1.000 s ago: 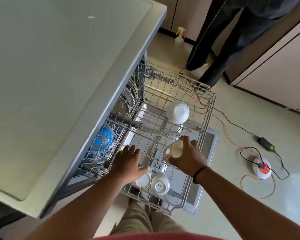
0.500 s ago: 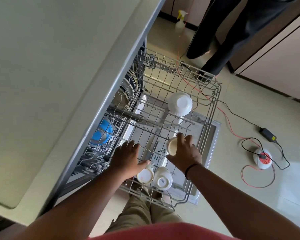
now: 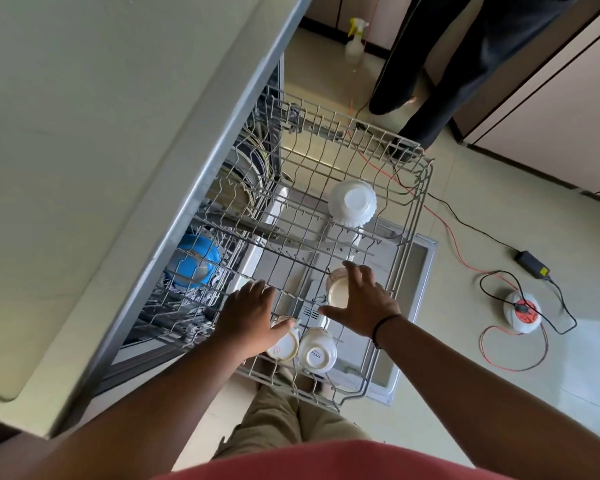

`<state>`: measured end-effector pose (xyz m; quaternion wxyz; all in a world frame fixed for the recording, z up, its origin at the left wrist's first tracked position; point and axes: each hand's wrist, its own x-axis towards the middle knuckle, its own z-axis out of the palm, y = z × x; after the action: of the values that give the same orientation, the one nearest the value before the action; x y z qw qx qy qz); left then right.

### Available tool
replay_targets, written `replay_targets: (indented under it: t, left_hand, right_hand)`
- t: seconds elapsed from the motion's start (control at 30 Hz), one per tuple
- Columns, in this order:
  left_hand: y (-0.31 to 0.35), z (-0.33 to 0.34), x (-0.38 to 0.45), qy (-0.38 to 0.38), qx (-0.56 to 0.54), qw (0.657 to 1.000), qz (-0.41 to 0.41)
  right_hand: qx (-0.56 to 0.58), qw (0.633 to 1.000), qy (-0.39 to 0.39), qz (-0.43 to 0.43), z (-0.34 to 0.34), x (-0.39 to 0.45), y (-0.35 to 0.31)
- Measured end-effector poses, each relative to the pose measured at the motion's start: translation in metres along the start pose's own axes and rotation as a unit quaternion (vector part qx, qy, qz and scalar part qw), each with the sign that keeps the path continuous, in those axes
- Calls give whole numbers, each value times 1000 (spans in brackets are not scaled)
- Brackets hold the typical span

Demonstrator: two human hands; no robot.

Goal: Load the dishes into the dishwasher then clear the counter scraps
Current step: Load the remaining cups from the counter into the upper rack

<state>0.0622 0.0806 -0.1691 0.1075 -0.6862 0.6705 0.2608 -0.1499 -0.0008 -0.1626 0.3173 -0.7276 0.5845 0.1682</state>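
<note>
Fingers of your right hand [image 3: 360, 303] spread loosely over the cream cup [image 3: 338, 292], mouth facing you, on the upper rack [image 3: 414, 216]; grip unclear. Left hand [image 3: 248, 317] thumb touches the nearer mug [image 3: 284, 344]; left is closer.
</note>
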Motion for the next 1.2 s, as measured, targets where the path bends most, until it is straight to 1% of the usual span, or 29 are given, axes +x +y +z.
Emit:
replay_targets:
  t: [0.07, 0.13, 0.27, 0.37, 0.43, 0.53, 0.67, 0.7, 0.8, 0.9, 1.03, 1.13, 1.2]
  left_hand:
    - [4, -3, -4, 8, 5, 1000, 2]
    - [9, -8, -8, 14, 12, 1000, -1]
    - [24, -23, -25, 40, 16, 999, -4]
    - [42, -44, -47, 72, -6, 997, 0]
    - [54, -61, -71, 107, -36, 994, 0]
    - [61, -84, -106, 182, -70, 981, -1]
    - [48, -119, -161, 278, -92, 955, -45]
    - [42, -126, -176, 293, -98, 949, -59]
    - [11, -140, -218, 334, -83, 933, -109]
    - [-32, -146, -271, 381, -83, 904, -177]
    - [-99, -132, -338, 395, -105, 881, -236]
    - [-147, -116, -387, 380, -106, 873, -287]
    - [-180, -99, -418, 381, -100, 861, -321]
  right_hand:
    - [45, 999, 29, -6, -6, -6, 6]
    - [58, 997, 46, -12, -13, -14, 11]
    - [30, 997, 57, -36, -29, -35, 18]
    - [9, 995, 77, -60, -47, -48, 12]
    - [-12, 990, 109, -88, -64, -57, 0]
    - [-35, 975, 170, -139, -92, -73, -27]
    - [-52, 952, 216, -210, -121, -97, -82]
    - [-53, 945, 224, -230, -124, -104, -97]
    - [-55, 924, 249, -285, -127, -124, -150]
    - [-46, 900, 253, -353, -117, -148, -215]
    - [-46, 867, 257, -424, -85, -182, -309]
    - [-40, 843, 262, -468, -46, -203, -378]
    - [-52, 826, 256, -499, -17, -218, -422]
